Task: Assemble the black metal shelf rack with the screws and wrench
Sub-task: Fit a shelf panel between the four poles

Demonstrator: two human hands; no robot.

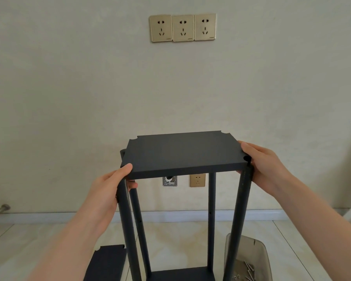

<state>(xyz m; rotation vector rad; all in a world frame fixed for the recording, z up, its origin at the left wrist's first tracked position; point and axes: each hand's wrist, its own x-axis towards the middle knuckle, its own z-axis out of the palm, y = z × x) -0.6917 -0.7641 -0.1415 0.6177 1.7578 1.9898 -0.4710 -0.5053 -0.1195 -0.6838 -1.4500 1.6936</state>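
Observation:
A black metal shelf panel (182, 153) lies level across the tops of the rack's black tube posts (211, 220). My left hand (109, 189) grips the panel's near left corner, thumb on top and fingers under it beside the left front post (126, 220). My right hand (265, 167) holds the near right corner where the right front post (241, 209) meets the corner notch. A lower shelf (180, 275) joins the posts at the bottom edge of view. Screws (248, 269) lie in a grey plastic bin (257, 248). No wrench shows.
Another loose black panel (107, 262) lies on the tiled floor at the lower left. The wall stands close behind the rack, with three sockets (182, 27) up high and a low socket (197, 180). A metal doorstop (1, 209) sits at the far left skirting.

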